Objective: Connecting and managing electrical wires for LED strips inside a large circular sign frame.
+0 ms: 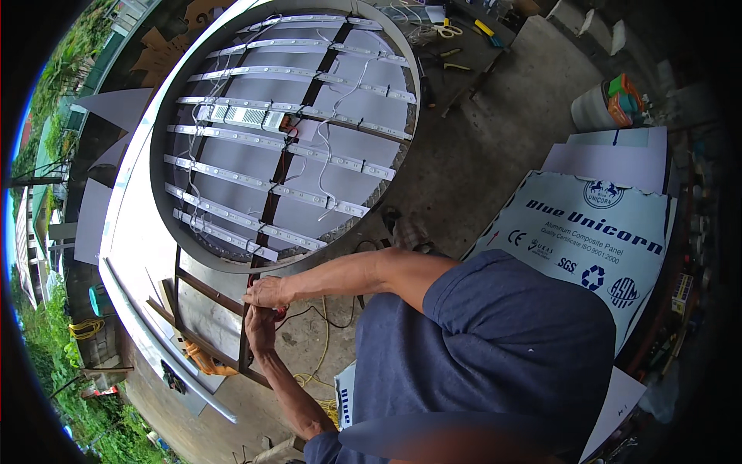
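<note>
My right hand [267, 292] and my left hand [260, 326] are close together, fingers curled, at the lower edge of a large round light box [165, 193]. They work against a brown metal frame [209, 292] that joins the box. A small red thing [280, 314] shows beside my left hand; what either hand grips is mostly hidden. Inside the box run several rows of LED strips [267, 185], fixed across dark bars. A silvery power supply [241, 117] sits among them, and loose white wires [325, 147] hang over the rows.
An orange power tool [207, 360] lies by the frame's lower end. Yellow and dark cords [323, 348] trail on the concrete floor. Pliers [454, 66] and scissors [448, 32] lie beyond the box. Printed panel sheets [533, 205] and a bucket [593, 110] stand to the right.
</note>
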`<action>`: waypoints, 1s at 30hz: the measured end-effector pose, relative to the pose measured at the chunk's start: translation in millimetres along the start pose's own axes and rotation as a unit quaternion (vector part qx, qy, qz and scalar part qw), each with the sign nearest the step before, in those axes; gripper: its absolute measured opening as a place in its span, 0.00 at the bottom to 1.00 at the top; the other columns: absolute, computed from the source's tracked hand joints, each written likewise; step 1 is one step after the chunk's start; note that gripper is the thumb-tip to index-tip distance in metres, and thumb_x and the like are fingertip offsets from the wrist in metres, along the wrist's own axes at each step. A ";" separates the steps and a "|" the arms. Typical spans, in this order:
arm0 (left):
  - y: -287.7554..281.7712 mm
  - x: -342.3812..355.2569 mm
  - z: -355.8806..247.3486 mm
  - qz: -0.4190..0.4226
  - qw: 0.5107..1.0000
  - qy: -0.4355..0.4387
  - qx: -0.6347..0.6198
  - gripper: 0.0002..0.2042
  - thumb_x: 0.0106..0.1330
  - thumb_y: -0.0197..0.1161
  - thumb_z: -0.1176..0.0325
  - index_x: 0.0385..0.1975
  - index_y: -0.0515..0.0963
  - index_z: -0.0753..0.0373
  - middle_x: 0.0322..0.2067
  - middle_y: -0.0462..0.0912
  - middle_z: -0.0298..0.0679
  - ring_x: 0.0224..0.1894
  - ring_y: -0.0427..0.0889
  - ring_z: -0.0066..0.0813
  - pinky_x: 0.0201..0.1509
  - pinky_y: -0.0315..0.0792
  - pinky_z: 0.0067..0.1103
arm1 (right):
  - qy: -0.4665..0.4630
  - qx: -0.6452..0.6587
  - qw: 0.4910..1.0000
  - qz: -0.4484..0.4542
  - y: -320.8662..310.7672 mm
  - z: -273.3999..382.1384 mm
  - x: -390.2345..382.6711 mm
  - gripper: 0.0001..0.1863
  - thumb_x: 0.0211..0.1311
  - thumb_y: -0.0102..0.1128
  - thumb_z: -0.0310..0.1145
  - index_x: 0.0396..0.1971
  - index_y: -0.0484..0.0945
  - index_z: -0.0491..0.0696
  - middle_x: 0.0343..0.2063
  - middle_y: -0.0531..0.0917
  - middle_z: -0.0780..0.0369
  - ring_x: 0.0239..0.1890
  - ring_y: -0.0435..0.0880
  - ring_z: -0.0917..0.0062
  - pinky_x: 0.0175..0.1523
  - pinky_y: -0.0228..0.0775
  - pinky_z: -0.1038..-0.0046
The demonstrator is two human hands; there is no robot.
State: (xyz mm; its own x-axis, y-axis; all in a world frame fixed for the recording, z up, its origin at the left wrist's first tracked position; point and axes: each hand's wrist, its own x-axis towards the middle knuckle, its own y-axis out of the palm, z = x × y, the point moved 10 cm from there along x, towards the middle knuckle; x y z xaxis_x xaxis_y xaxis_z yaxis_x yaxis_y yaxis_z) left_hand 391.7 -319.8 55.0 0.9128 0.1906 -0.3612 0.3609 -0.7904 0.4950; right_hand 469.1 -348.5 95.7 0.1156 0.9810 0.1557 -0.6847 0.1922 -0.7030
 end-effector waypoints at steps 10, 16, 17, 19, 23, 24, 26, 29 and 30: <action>16.5 -18.1 -21.5 -0.188 0.969 0.017 0.160 0.12 0.79 0.55 0.60 0.46 0.75 0.64 0.29 0.68 0.25 0.26 0.64 0.13 0.29 0.61 0.17 | -0.190 0.132 0.947 -0.221 -217.1 67.5 -166.3 0.18 0.60 0.67 0.26 0.50 0.75 0.42 0.42 0.79 0.57 0.33 0.87 0.66 0.34 0.85 0.69; 4.6 -6.3 -2.8 -0.261 0.910 0.023 0.321 0.13 0.79 0.54 0.57 0.47 0.75 0.62 0.26 0.69 0.25 0.26 0.66 0.13 0.27 0.62 0.18 | 0.122 0.178 0.886 -0.411 -365.6 -91.8 -328.5 0.08 0.70 0.62 0.34 0.38 0.78 0.45 0.35 0.81 0.60 0.29 0.84 0.68 0.33 0.76 0.69; 7.2 -5.1 1.9 -0.268 0.922 0.017 0.280 0.14 0.80 0.52 0.56 0.49 0.75 0.62 0.28 0.73 0.27 0.27 0.69 0.16 0.28 0.66 0.19 | 0.159 0.162 0.860 -0.457 -386.8 -111.0 -366.0 0.08 0.70 0.61 0.34 0.38 0.78 0.45 0.33 0.80 0.59 0.29 0.83 0.69 0.34 0.75 0.69; 17.0 9.7 11.7 -0.319 0.912 0.009 0.258 0.18 0.79 0.51 0.53 0.54 0.76 0.61 0.34 0.79 0.32 0.31 0.75 0.21 0.33 0.72 0.21 | 0.261 0.115 0.813 -0.508 -416.6 -139.0 -449.0 0.06 0.71 0.60 0.32 0.38 0.78 0.45 0.29 0.80 0.59 0.30 0.81 0.70 0.37 0.72 0.68; 87.3 102.4 13.7 -0.312 0.871 0.026 0.380 0.20 0.78 0.51 0.52 0.56 0.75 0.61 0.36 0.81 0.35 0.32 0.78 0.24 0.35 0.76 0.22 | 0.357 -0.085 0.714 -0.597 -442.5 -102.6 -608.3 0.04 0.70 0.62 0.28 0.39 0.80 0.43 0.28 0.80 0.62 0.25 0.76 0.80 0.31 0.67 0.73; 118.6 142.6 17.5 -0.257 0.874 0.042 0.410 0.20 0.78 0.51 0.52 0.55 0.75 0.61 0.36 0.81 0.35 0.32 0.78 0.24 0.35 0.76 0.22 | 0.396 -0.111 0.687 -0.600 -437.6 -84.4 -643.0 0.04 0.70 0.62 0.28 0.39 0.81 0.43 0.29 0.80 0.62 0.25 0.77 0.79 0.31 0.67 0.73; 181.8 210.0 26.1 -0.156 0.871 0.077 0.460 0.19 0.78 0.51 0.52 0.55 0.75 0.60 0.36 0.81 0.35 0.32 0.78 0.24 0.35 0.76 0.22 | 0.467 -0.146 0.622 -0.612 -420.5 -36.4 -706.9 0.05 0.69 0.62 0.28 0.40 0.81 0.43 0.30 0.82 0.60 0.27 0.79 0.73 0.34 0.70 0.70; 271.0 275.7 53.1 -0.025 0.861 0.105 0.497 0.19 0.78 0.51 0.52 0.55 0.75 0.60 0.36 0.81 0.35 0.32 0.78 0.24 0.34 0.75 0.22 | 0.545 -0.202 0.507 -0.637 -381.5 74.4 -784.7 0.06 0.68 0.62 0.28 0.41 0.82 0.43 0.32 0.84 0.58 0.31 0.83 0.70 0.37 0.74 0.70; 298.9 288.7 63.5 0.009 0.859 0.109 0.500 0.19 0.78 0.51 0.52 0.55 0.75 0.60 0.36 0.81 0.35 0.32 0.78 0.24 0.34 0.75 0.22 | 0.558 -0.239 0.469 -0.642 -370.2 115.5 -801.3 0.06 0.68 0.62 0.26 0.42 0.82 0.42 0.32 0.84 0.61 0.29 0.82 0.79 0.35 0.73 0.75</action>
State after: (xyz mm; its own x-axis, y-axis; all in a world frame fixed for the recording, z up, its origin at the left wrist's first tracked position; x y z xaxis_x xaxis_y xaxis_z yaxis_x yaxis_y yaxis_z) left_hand 751.0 -538.0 48.5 0.9700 0.1906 -0.1508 0.1002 -0.8789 -0.4663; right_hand 546.9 -1208.6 311.4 0.6986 -0.5991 0.3913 0.6730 0.3645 -0.6436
